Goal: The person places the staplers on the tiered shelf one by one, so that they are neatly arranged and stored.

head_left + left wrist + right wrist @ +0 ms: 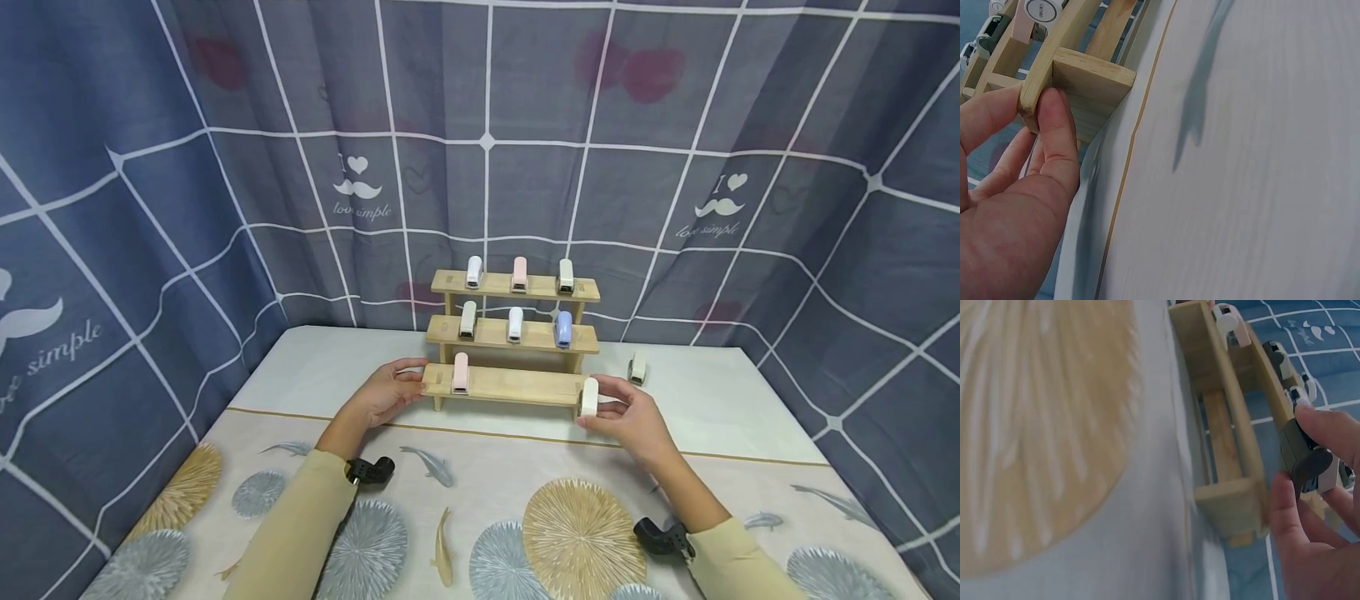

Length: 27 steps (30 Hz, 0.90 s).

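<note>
My left hand (386, 392) pinches the left end of the bottom tier of a three-tier wooden display stand (517, 385); in the left wrist view the thumb and a finger (1058, 125) grip the board's end. At the stand's right end, my right hand (630, 414) holds a small white hole punch (589, 397) between thumb and fingers. In the right wrist view its dark underside (1310, 464) faces the camera. A pink hole punch (461, 373) stands on the bottom tier, near the left end.
The middle tier bears a cream punch (468, 320), a white punch (515, 325) and a blue punch (563, 330). On top stand white (474, 272), pink (519, 274) and cream punches (566, 276). Another pale punch (637, 368) sits on the table, right of the stand. A curtain (450, 183) hangs behind.
</note>
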Motion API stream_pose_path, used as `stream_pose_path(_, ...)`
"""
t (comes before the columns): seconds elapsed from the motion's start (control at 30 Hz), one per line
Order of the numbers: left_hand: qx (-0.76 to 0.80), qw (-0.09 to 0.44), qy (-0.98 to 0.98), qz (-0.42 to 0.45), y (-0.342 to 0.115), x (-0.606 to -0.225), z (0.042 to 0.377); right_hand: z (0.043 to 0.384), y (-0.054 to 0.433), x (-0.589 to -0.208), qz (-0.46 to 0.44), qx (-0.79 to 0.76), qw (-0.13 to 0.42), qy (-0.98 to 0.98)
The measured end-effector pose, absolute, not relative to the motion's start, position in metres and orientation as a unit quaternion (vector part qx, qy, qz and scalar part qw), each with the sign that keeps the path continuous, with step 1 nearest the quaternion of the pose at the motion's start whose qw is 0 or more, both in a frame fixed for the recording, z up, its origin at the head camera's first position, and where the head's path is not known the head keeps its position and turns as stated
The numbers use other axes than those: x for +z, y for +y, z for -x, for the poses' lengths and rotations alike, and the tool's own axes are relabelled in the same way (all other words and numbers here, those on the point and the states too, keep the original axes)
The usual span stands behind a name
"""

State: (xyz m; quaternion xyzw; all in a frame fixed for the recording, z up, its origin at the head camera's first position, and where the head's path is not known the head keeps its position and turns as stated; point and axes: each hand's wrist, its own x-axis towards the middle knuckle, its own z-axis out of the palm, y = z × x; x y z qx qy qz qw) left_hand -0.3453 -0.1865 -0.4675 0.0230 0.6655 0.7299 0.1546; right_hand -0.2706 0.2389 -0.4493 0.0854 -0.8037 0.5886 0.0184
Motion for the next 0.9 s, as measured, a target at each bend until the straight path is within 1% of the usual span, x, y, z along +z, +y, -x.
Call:
stream_pose_path(0.13, 0.729, 0.152, 0.667, -0.021, -0.187, -0.466, 0.344, 0.275, 0.229, -0.447, -0.106, 0.595, 0.017, -0.796)
stream_pose_path(0.37, 0.727, 0.153, 0.670, -0.022, -0.184, -0.465, 0.344, 0.287, 0.207, -0.448, -0.142, 0.622, -0.017, -0.770)
stream_pose_path(0.57, 0.723, 0.152, 0.674, -0.019, -0.183, -0.463, 0.342, 0.295, 0.187, -0.446, -0.168, 0.617, -0.031, -0.768)
stream_pose_path(0.73, 0.725, 0.152, 0.672, -0.016, -0.183, -0.462, 0.341, 0.300, 0.173, -0.444, -0.176, 0.592, -0.018, -0.786)
stream_pose_path(0.9, 0.727, 0.152, 0.669, -0.019, -0.185, -0.463, 0.342, 0.307, 0.160, -0.446, -0.159, 0.575, -0.001, -0.802)
